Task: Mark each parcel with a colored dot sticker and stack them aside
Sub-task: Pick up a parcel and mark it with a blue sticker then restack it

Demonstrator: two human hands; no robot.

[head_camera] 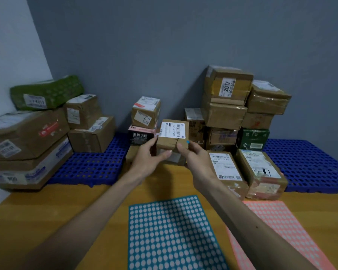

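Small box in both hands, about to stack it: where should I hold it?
Probably by its two plain side walls, one hand from each side, low down. The small box is flat-sided and tilted label-up; that keeps fingers off the blue dot at its right edge.

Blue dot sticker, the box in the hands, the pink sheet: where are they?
Blue dot sticker (187, 142): head view, its middle.
Box (173, 131): head view, on its white label.
Pink sheet (277, 227): head view, near its middle.

We see a wooden surface (47, 211) carrying a teal sticker sheet (172, 236), a pink sticker sheet (293, 227) to its right, and blue grid mats (90, 168) along the far edge.
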